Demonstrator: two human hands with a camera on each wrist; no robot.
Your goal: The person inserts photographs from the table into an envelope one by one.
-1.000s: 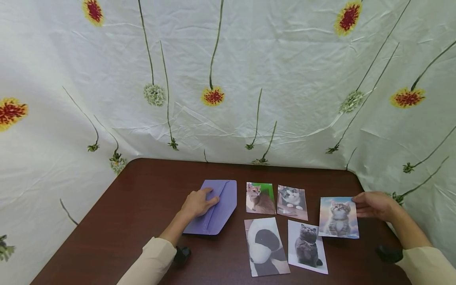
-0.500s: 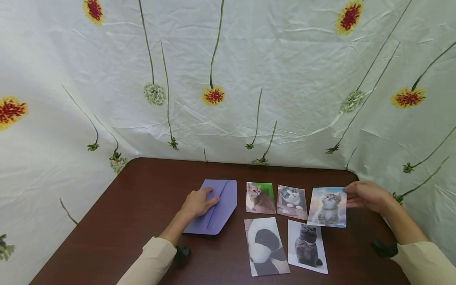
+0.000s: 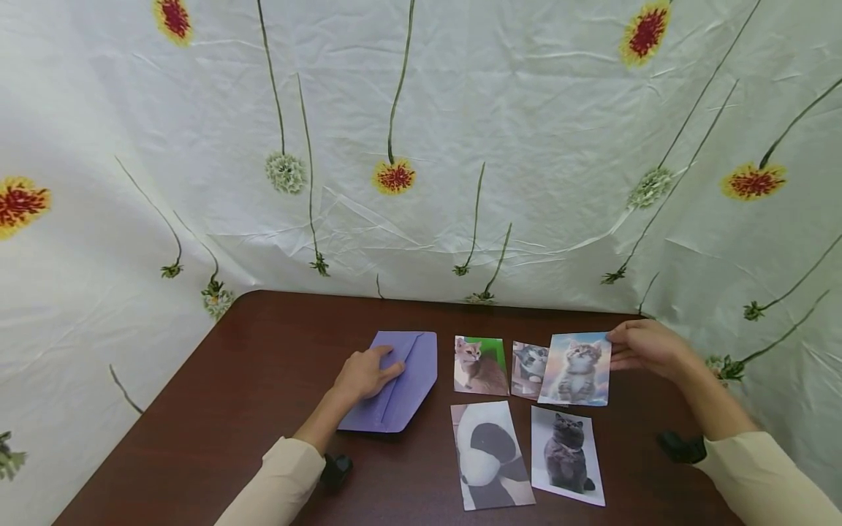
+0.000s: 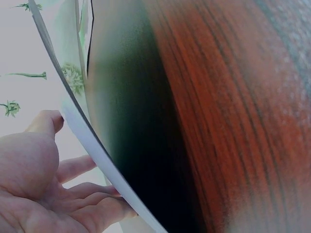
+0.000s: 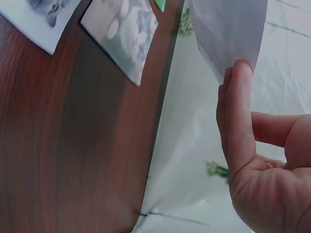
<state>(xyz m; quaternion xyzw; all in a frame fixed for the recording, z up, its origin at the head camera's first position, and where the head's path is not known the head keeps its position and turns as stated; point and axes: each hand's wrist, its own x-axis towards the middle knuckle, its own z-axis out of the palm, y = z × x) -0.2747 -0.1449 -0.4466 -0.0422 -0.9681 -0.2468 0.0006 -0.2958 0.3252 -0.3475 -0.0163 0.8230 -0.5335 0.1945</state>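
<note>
A purple envelope point(image 3: 414, 380) lies on the dark table, and my left hand point(image 3: 368, 374) rests on it with fingers spread. From the left wrist view, the fingertips of the left hand point(image 4: 73, 184) touch the envelope's surface, seen nearly edge-on point(image 4: 97, 150). With thumb and fingers my right hand point(image 3: 647, 345) pinches the right edge of a photo of a striped kitten against clouds point(image 3: 575, 369). That photo is raised and overlaps a grey-and-white cat photo point(image 3: 528, 372) in the head view. Its plain back point(image 4: 97, 150) is not shown there; the right wrist view shows the photo's pale back point(image 5: 233, 34).
Left of the grey-and-white cat lies a photo of a reddish cat on green point(image 3: 480, 369). Nearer are a black-and-white plush-like photo point(image 3: 490, 467) and a dark grey cat photo point(image 3: 567, 456). A flowered white cloth point(image 3: 434, 241) hangs behind the table point(image 3: 263, 409).
My right hand has carried the kitten photo leftward and farther back, from beyond the dark grey cat photo to over the grey-and-white one. The left hand and envelope stay put.
</note>
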